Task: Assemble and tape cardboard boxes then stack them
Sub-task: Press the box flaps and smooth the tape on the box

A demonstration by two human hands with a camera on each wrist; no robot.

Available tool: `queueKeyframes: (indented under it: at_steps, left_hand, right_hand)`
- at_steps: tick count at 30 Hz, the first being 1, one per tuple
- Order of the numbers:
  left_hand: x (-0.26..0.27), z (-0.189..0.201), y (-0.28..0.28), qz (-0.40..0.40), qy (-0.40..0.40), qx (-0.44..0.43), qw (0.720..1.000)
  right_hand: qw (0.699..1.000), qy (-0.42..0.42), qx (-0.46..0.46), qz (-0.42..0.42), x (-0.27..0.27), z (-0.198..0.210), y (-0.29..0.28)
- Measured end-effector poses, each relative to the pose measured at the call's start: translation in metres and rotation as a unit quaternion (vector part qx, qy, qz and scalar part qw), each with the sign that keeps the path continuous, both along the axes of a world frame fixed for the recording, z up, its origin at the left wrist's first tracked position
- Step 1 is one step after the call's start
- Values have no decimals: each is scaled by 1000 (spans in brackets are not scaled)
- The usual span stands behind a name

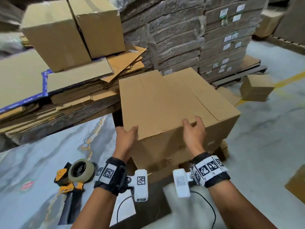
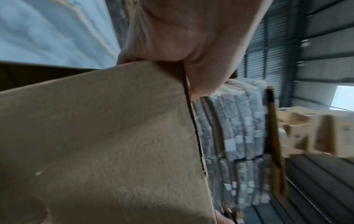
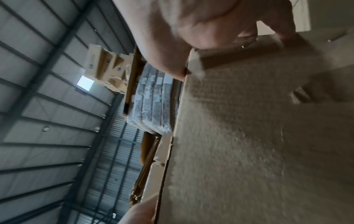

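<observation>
A flat, unfolded brown cardboard box (image 1: 166, 100) lies tilted in front of me over a low pile of cardboard. My left hand (image 1: 127, 134) grips its near left corner, thumb on top and fingers underneath. My right hand (image 1: 193, 128) grips the near edge further right in the same way. In the left wrist view the thumb pinches the cardboard edge (image 2: 184, 78). The right wrist view has the thumb over the board's edge (image 3: 188, 66). A tape dispenser (image 1: 74, 177) with a roll of brown tape lies on the floor at my left.
Two assembled boxes (image 1: 72, 28) stand on a stack of flat cardboard (image 1: 49, 96) at the left. Wrapped bundles of flat boxes (image 1: 198, 35) on a pallet fill the back. A small assembled box (image 1: 256, 87) sits on the floor at the right.
</observation>
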State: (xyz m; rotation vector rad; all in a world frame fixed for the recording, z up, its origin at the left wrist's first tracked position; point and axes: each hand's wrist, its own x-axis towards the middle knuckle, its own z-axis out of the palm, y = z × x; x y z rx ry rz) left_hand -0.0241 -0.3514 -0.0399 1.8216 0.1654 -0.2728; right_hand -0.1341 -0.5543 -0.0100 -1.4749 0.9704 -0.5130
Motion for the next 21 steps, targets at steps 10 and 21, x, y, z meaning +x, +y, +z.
queueKeyframes:
  at_steps: [10,21]
  left_hand:
    - [-23,79,135,-7,-172,-31,985]
    - [-3,83,445,88,-205,-41,974]
  right_hand:
    - [977,-194,25,-89,-10,45,167]
    - [969,-243,-29,-25,41,49,458]
